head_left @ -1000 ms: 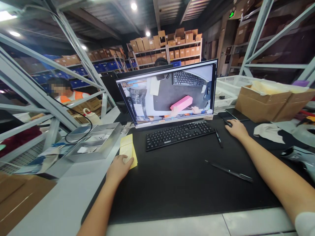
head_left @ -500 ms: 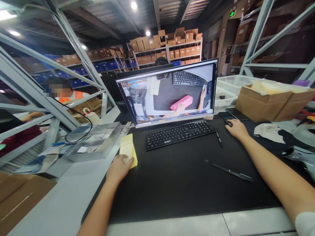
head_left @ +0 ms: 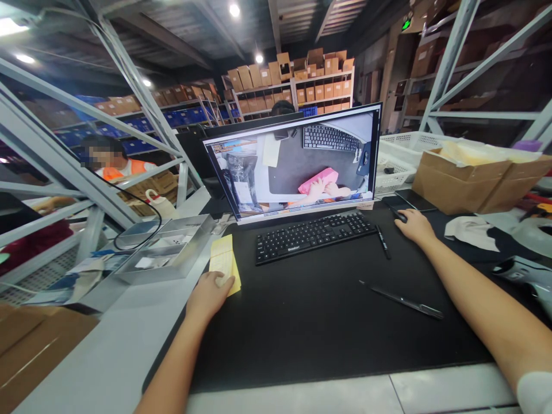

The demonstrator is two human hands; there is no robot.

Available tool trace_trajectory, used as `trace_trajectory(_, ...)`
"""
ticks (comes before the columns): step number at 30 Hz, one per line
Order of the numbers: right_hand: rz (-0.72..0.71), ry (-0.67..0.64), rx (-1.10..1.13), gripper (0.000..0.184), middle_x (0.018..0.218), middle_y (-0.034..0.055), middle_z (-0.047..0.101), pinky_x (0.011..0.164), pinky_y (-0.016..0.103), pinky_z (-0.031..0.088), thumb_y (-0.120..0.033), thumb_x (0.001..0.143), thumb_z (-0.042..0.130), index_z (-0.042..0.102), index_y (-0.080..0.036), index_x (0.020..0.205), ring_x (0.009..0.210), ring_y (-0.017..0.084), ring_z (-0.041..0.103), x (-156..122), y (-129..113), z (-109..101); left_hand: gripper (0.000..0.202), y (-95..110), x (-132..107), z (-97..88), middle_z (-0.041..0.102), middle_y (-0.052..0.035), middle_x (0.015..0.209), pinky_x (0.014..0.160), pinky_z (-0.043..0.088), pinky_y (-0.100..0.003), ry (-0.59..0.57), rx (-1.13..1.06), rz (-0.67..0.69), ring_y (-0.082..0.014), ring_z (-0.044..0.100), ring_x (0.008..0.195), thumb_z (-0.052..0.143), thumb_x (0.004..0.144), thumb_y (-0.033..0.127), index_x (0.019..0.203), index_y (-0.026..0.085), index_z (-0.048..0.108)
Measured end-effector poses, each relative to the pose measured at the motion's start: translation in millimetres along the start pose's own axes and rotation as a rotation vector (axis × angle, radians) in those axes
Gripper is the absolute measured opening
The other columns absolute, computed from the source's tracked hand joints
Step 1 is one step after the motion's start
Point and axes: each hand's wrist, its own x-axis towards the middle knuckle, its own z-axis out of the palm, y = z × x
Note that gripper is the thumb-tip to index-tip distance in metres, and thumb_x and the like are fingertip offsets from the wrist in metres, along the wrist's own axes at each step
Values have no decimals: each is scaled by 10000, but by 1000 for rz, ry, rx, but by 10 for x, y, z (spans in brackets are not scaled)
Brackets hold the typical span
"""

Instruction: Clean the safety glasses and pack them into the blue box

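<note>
My left hand (head_left: 209, 294) lies over the lower end of a yellow notepad (head_left: 222, 253), its fingers bent and pressed onto the paper, holding it at the left edge of the black desk mat (head_left: 293, 322). On the right, my right hand (head_left: 416, 227) is closed over a black computer mouse (head_left: 401, 217), mostly covered by the palm. Between the hands sit a black keyboard (head_left: 314, 236) and a black marker (head_left: 383, 241). A dark pen (head_left: 405, 302) lies slantwise nearer to me. Behind the keyboard, a monitor (head_left: 293, 164) displays an overhead picture of hands on a pink package.
Left of the mat stands a grey tray (head_left: 168, 267) with small items. Cardboard boxes (head_left: 463, 181), a white basket (head_left: 394, 172), a crumpled white cloth (head_left: 470, 232) and a grey scanner-like device (head_left: 524, 276) are at right. A person in an orange vest (head_left: 125, 167) is beyond the metal frame.
On the monitor, the second hand in the picture has moved from the mouse area to the pink package. My own hands have stayed where they were.
</note>
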Motion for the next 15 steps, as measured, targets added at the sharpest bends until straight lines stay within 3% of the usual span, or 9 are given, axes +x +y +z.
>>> trace_trajectory(15,-14,26,20,575,1483,172,640,1119,506,519,-469,938,545,750,-167,1382,1259,366,647,2,21,23,738,-31,21,19,579,-216,1479,1202,463,-499,20,-23,18,-382,570,1411,381,855,665,1257,136,703)
